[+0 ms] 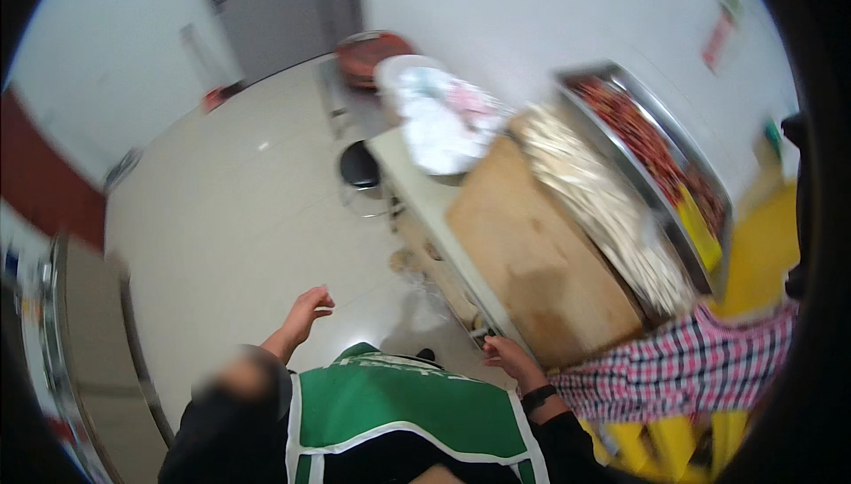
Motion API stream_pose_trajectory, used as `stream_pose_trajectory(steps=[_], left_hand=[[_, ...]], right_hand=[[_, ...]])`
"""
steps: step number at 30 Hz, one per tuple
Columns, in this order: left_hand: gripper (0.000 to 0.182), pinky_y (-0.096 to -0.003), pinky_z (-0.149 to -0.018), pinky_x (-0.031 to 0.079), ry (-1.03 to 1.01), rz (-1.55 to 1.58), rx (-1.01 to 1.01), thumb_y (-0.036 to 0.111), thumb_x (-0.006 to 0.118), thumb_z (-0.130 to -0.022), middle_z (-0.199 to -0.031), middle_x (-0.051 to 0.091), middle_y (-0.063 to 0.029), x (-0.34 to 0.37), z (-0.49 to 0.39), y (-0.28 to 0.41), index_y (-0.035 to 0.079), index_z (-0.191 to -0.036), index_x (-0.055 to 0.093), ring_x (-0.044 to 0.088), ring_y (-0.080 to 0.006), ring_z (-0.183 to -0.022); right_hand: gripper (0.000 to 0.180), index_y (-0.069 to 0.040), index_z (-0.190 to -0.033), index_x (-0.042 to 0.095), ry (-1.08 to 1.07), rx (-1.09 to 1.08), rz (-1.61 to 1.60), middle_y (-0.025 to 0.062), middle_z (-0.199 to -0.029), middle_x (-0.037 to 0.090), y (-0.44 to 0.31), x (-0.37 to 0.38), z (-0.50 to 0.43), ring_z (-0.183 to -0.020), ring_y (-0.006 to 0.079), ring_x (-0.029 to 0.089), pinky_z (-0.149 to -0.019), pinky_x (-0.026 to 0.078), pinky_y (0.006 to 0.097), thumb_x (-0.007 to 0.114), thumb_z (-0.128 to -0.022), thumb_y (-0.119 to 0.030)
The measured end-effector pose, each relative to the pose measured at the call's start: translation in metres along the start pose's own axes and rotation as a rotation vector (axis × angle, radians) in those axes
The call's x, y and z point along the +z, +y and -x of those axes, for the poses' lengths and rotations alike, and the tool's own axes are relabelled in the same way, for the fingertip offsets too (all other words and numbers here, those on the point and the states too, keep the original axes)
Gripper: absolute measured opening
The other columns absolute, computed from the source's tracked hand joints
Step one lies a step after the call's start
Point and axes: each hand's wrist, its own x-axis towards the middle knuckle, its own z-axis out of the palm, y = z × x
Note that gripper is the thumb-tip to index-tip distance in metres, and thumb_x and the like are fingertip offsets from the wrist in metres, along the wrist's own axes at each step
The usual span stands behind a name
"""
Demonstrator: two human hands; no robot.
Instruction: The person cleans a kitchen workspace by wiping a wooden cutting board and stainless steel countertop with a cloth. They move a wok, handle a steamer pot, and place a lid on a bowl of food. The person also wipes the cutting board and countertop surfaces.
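Observation:
My left hand [307, 313] is raised over the tiled floor, left of the green apron [405, 404] on my body, its fingers apart and nothing in it. Near the table edge [459, 244] is my right hand [510, 356], fingers slightly curled; I cannot tell whether it touches the edge, and no held object shows. A dark band circles that wrist. On the table lies a wooden cutting board [532, 244] with a damp-looking patch. Beside it are many pale, long sticks [598, 211], perhaps in clear plastic. A metal tray [665, 218] behind holds reddish skewered food [631, 125] and a yellow item [698, 228].
White bags [435, 128] lie at the table's far end, near a red round container [369, 58]. A black-seated stool [360, 165] stands beside the table. A pink checked cloth garment [671, 367] is at right, near yellow crates or bins. A grey door [279, 5] is ahead.

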Motion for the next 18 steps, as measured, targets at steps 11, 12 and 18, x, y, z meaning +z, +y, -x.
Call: stream_pose_trajectory(steps=[11, 12, 18], left_hand=[[0.039, -0.0214, -0.040, 0.021, 0.556, 0.302, 0.104, 0.040, 0.040, -0.093, -0.054, 0.030, 0.0051, -0.147, 0.241, -0.086, 0.013, -0.066, 0.041, 0.024, -0.0059, -0.045], [0.038, -0.0213, -0.040, 0.021, 0.602, 0.327, 0.116, 0.040, 0.039, -0.094, -0.054, 0.030, 0.0053, -0.162, 0.273, -0.099, 0.012, -0.067, 0.042, 0.024, -0.0058, -0.045], [0.022, -0.0213, -0.038, 0.021, 0.784, 0.359, 0.239, 0.030, 0.037, -0.095, -0.054, 0.030, 0.0059, -0.252, 0.461, -0.158, 0.011, -0.091, 0.047, 0.024, -0.0048, -0.043]], right_hand=[[0.040, -0.015, -0.058, 0.035, -0.155, -0.324, 0.450, -0.0030, -0.046, 0.031, -0.022, 0.260, -0.010, -0.039, 0.0101, 0.028, -0.037, 0.023, 0.0266, 0.045, -0.091, -0.035], [0.040, -0.015, -0.059, 0.034, -0.211, -0.327, 0.445, -0.0028, -0.045, 0.030, -0.015, 0.290, -0.003, -0.037, 0.0103, 0.027, -0.035, 0.022, 0.0267, 0.043, -0.092, -0.037], [0.036, -0.013, -0.068, 0.038, -0.532, -0.371, 0.612, -0.0044, -0.046, 0.030, 0.054, 0.502, 0.042, -0.034, 0.0068, 0.024, -0.031, 0.020, 0.0226, 0.038, -0.094, -0.038]])
